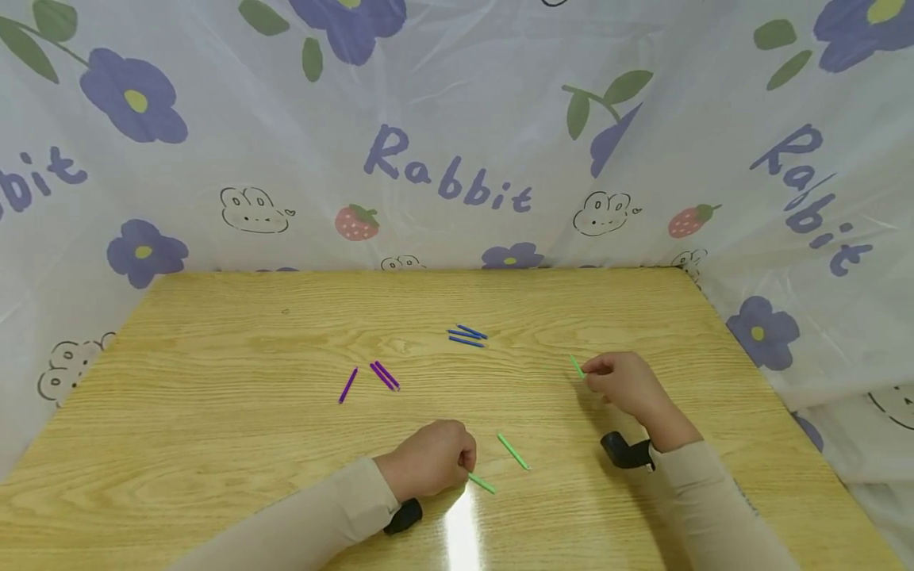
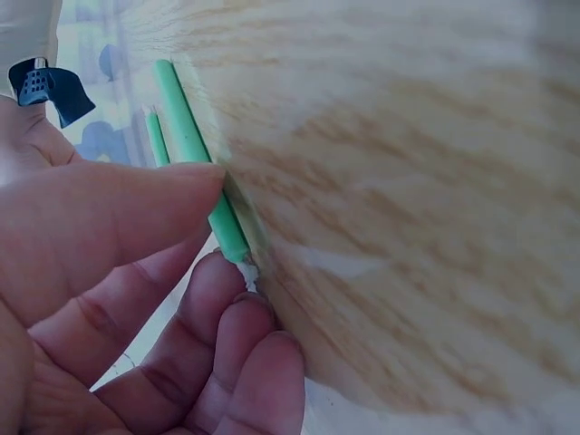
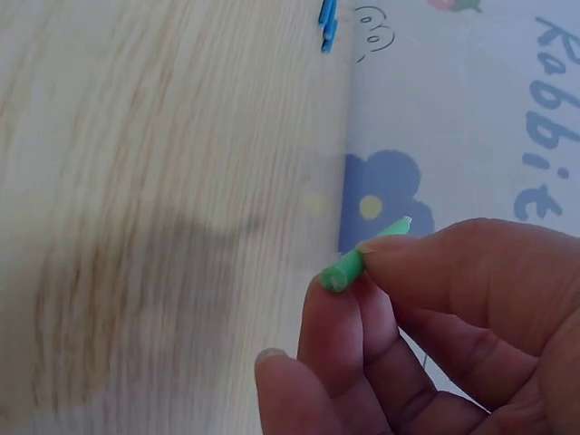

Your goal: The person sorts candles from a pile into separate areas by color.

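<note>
My left hand [image 1: 434,456] is low over the front of the table, pinching a thin green candle [image 1: 481,483] between thumb and fingers. A white wick shows at the near end of that candle [image 2: 181,109] in the left wrist view. Farther right, my right hand [image 1: 624,385] grips another green candle [image 1: 577,365]. Its blunt end faces the right wrist camera, and the candle [image 3: 344,270] appears raised above the table. Between the hands, nearer the left one, a third green candle [image 1: 513,451] lies slanted on the wood.
Several purple candles [image 1: 347,385] lie left of centre on the wooden table [image 1: 214,444]. Farther back is a small group of blue candles [image 1: 466,342]. A patterned cloth [image 1: 457,95] hangs along the table's back and sides. Black wrist devices [image 1: 627,452] sit under both wrists.
</note>
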`<state>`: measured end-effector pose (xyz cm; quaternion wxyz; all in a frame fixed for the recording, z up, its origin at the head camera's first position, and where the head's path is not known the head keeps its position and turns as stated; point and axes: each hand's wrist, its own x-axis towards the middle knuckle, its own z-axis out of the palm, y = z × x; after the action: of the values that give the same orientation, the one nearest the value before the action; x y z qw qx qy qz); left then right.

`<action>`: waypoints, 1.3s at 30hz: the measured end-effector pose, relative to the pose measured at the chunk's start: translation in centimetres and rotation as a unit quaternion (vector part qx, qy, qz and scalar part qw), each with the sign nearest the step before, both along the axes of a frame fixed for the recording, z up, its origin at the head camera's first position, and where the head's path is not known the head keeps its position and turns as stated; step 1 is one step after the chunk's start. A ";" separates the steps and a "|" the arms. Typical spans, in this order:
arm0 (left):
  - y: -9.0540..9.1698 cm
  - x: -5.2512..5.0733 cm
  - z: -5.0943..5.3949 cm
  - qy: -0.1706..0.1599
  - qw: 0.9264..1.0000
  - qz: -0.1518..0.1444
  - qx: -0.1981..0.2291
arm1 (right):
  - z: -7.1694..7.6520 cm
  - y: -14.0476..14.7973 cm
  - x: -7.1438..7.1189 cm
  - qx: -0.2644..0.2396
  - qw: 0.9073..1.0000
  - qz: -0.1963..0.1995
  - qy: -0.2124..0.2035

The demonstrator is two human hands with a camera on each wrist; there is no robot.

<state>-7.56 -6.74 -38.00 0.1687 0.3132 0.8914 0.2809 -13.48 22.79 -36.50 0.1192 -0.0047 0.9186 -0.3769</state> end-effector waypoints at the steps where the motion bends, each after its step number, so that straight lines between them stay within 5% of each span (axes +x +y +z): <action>1: 0.0 0.0 0.0 0.001 1.000 0.000 -0.001 | 0.0 0.1 -0.1 0.002 1.000 0.000 0.000; 15: 0.3 0.1 0.1 -0.012 1.000 0.008 -0.018 | -0.3 1.2 -1.0 0.022 0.999 -0.010 -0.021; 39: 0.8 -0.3 -0.2 0.032 0.999 -0.031 -0.021 | -1.4 2.2 -2.5 0.051 0.997 -0.015 -0.050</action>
<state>-7.81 -5.99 -38.21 0.1550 0.3455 0.8922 0.2462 -15.95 25.03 -37.90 0.1594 0.0336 0.9293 -0.3314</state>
